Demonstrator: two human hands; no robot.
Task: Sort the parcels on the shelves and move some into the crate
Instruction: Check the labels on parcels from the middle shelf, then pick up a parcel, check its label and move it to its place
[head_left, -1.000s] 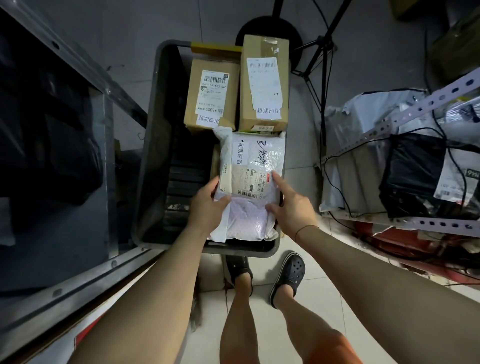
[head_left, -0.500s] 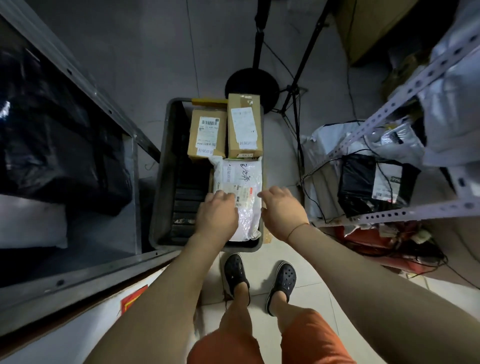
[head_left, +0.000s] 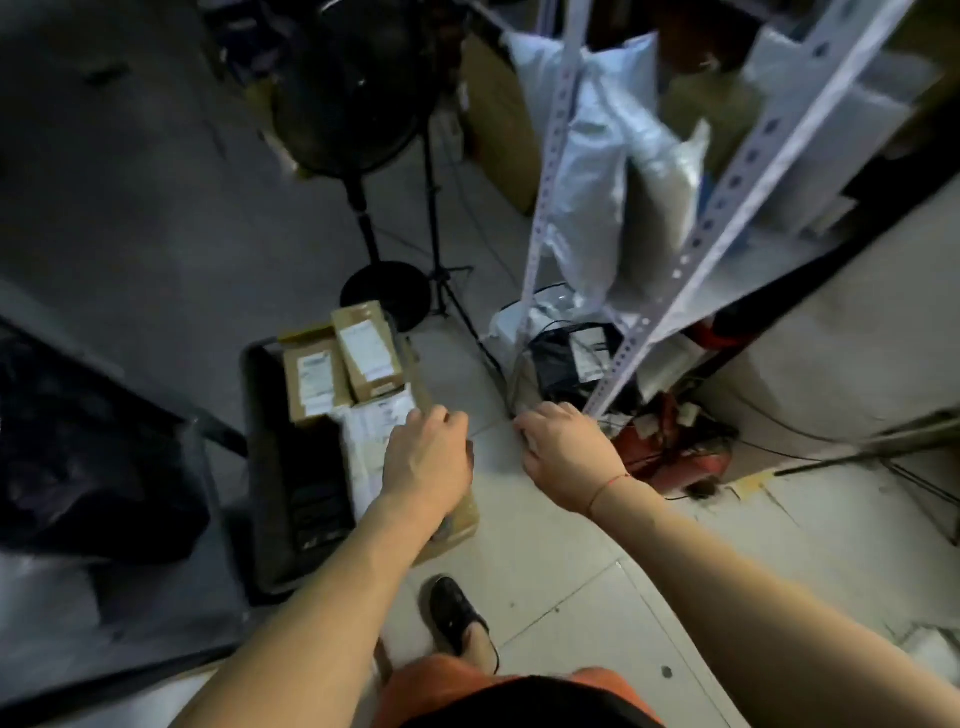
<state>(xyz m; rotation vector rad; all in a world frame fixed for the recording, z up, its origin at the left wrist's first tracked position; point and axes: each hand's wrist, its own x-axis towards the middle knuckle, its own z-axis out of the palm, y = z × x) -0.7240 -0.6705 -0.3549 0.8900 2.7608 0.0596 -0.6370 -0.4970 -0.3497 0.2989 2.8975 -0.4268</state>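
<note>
Head view: my left hand (head_left: 428, 457) hangs above the near right corner of the crate (head_left: 260, 467), fingers loosely curled, holding nothing. My right hand (head_left: 563, 457) is off the crate to its right, over bare floor, fingers also loosely curled and empty; I can't see the fingertips well because of blur. Both look free, I'd say because the drop is done and I'm heading for another parcel.

White bagged parcel (head_left: 374, 441) lies flat inside the crate along its right side, label up, partly under my left hand in the picture. Two cardboard boxes (head_left: 343, 364) sit side by side at the crate's far end, just beyond the bag and touching it. Packed tight to one side, probably to leave the crate's left half open for more.

Right of the crate stands the shelf rack (head_left: 727, 197) with pale bagged parcels (head_left: 623, 166) on it, and a black bag (head_left: 566, 358) on its lowest level. A fan stand (head_left: 387, 291) is just beyond the crate's far end.

Versus half a second ago: both hands were on the white bag, pressing it into place; now they are off it, the right well clear of the crate. The view has swung up and right toward the rack. The bag and boxes sit in the same arrangement.
</note>
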